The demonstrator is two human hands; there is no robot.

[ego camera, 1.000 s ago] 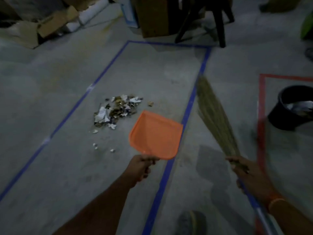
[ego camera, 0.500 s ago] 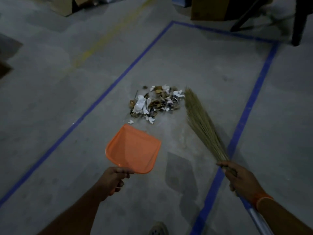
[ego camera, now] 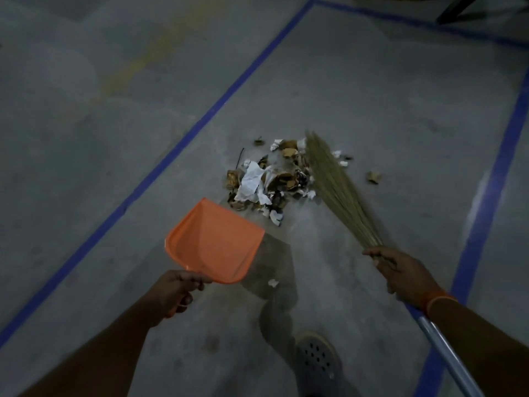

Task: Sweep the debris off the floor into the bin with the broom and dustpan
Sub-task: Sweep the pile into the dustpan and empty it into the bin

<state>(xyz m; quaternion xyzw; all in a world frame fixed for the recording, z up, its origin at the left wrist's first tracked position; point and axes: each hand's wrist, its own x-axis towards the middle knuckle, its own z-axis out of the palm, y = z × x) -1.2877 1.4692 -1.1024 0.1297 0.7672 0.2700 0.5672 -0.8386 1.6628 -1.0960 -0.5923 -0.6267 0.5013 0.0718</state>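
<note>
Debris (ego camera: 272,179) lies heaped on the concrete floor (ego camera: 372,96); right hand (ego camera: 406,270) clenches the grass broom (ego camera: 335,184) against the pile's far side; left hand (ego camera: 174,290) grips the orange dustpan (ego camera: 214,242) just short; gathering stage, likely; next, lower pan, sweep inward.

The floor (ego camera: 86,138) is dull grey concrete, dimly lit and scuffed. Blue tape lines (ego camera: 217,107) mark out a large rectangle on it — a faded yellow stripe (ego camera: 137,67) runs outside its left edge. Dark furniture legs (ego camera: 461,10) show at top right.
</note>
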